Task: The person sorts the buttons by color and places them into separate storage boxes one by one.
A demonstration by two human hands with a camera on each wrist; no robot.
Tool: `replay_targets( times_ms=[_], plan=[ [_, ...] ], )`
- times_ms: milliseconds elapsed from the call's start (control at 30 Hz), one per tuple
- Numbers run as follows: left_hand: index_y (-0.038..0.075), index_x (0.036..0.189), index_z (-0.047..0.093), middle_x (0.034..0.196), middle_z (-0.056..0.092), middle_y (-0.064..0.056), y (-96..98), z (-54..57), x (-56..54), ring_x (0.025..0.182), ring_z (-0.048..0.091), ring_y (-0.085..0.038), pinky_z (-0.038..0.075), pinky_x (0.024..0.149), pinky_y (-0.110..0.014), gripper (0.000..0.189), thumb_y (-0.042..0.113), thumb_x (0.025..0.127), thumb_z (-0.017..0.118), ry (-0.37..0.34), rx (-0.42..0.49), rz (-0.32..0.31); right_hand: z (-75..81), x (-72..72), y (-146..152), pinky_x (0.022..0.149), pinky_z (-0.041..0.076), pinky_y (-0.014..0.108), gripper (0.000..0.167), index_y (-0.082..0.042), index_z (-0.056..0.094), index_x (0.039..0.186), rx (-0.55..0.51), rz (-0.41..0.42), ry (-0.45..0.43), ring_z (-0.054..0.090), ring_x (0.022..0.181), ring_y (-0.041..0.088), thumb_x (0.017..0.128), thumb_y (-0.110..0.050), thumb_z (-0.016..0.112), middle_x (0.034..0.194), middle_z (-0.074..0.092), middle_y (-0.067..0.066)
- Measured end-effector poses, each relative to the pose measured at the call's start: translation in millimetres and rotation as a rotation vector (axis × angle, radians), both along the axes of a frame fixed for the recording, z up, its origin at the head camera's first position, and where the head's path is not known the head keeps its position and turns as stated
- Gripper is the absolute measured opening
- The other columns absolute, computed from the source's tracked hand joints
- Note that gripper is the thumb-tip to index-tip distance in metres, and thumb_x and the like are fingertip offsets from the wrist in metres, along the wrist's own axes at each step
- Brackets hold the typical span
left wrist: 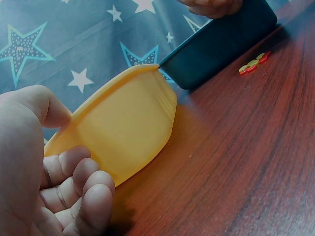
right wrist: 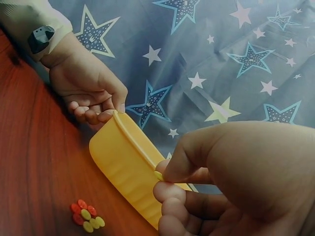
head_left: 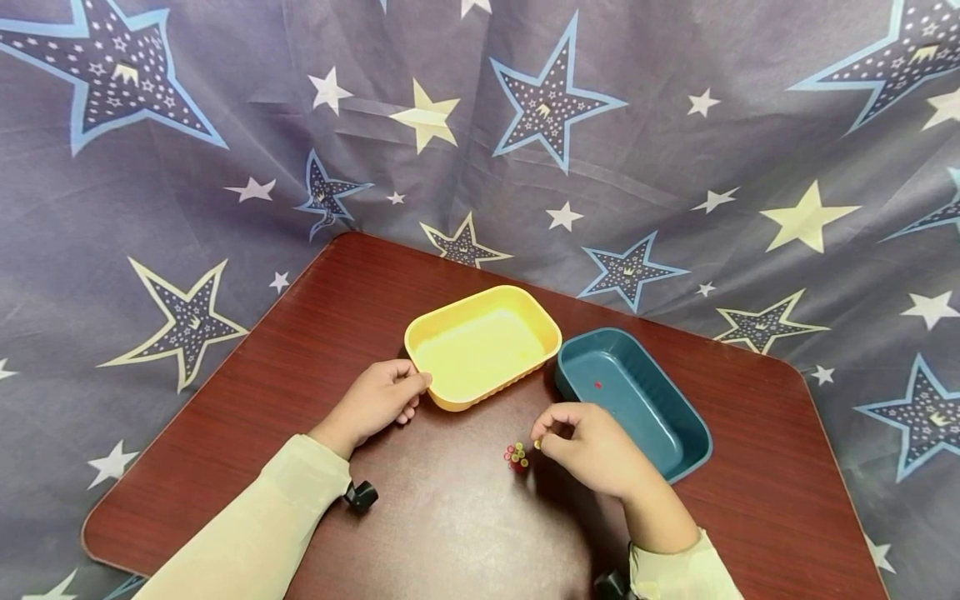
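My left hand [head_left: 377, 402] pinches the near left rim of a yellow plastic tray [head_left: 459, 405], thumb over the edge, other fingers curled below it outside the wall. Between the thumb and forefinger of my right hand [head_left: 592, 446] is a small yellow button [right wrist: 158, 175]. That hand hovers above the table, just right of a little cluster of red and yellow buttons [head_left: 517, 457]. Behind it stands a dark blue tray [head_left: 652, 367] with a tiny red button [head_left: 597, 385] on its floor. Whether buttons lie in the yellow tray is hard to make out.
Both trays stand side by side, their near corners almost touching, on a reddish-brown wooden table [head_left: 300, 333]. A star-patterned curtain [head_left: 465, 67] hangs behind the table's far edge. Black wrist cameras, one of them on the left wrist [head_left: 362, 497], stick out beside the sleeves.
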State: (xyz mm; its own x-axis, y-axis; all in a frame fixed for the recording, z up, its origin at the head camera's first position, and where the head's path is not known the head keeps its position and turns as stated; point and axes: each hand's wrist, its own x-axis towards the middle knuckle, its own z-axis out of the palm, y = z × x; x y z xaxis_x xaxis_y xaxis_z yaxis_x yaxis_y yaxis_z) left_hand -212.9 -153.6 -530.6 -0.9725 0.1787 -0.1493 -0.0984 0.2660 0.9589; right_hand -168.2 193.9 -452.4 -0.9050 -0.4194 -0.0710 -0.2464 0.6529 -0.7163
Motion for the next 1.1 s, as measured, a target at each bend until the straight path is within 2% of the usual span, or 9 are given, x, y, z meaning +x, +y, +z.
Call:
replay_targets(
  times_ms=[200,667,1100],
  plan=[
    [0.005,0.086,0.063,0.070,0.062,-0.003,-0.2,-1.0,-1.0,0.059,0.059,-0.015,0.054,0.056,-0.025,0.038,0.034,0.109,0.071,0.001,-0.001,0.001,5.0,-6.0,-1.9,0.075,0.053,0.027,0.019,-0.029,0.079,0.090,-0.006,-0.015,-0.019,0.064,0.083,0.012,0.098,-0.012,0.076,0.083,0.070,-0.011],
    [0.004,0.086,0.063,0.070,0.061,-0.004,-0.9,-1.6,-0.5,0.059,0.059,-0.016,0.054,0.056,-0.025,0.039,0.034,0.109,0.072,0.001,-0.002,-0.002,13.7,-18.9,-3.0,0.065,0.053,0.028,0.009,-0.019,0.081,0.094,0.008,-0.006,-0.019,0.063,0.064,0.012,0.099,-0.014,0.076,0.072,0.065,-0.006],
    [0.004,0.087,0.063,0.070,0.061,-0.004,-1.6,-1.5,0.2,0.059,0.059,-0.016,0.053,0.056,-0.025,0.039,0.035,0.109,0.072,0.003,0.015,-0.008,13.3,-29.9,-0.2,0.061,0.054,0.028,0.011,-0.019,0.082,0.093,-0.024,-0.029,-0.052,0.065,0.065,0.016,0.099,-0.011,0.076,0.077,0.067,-0.001]
  ],
)
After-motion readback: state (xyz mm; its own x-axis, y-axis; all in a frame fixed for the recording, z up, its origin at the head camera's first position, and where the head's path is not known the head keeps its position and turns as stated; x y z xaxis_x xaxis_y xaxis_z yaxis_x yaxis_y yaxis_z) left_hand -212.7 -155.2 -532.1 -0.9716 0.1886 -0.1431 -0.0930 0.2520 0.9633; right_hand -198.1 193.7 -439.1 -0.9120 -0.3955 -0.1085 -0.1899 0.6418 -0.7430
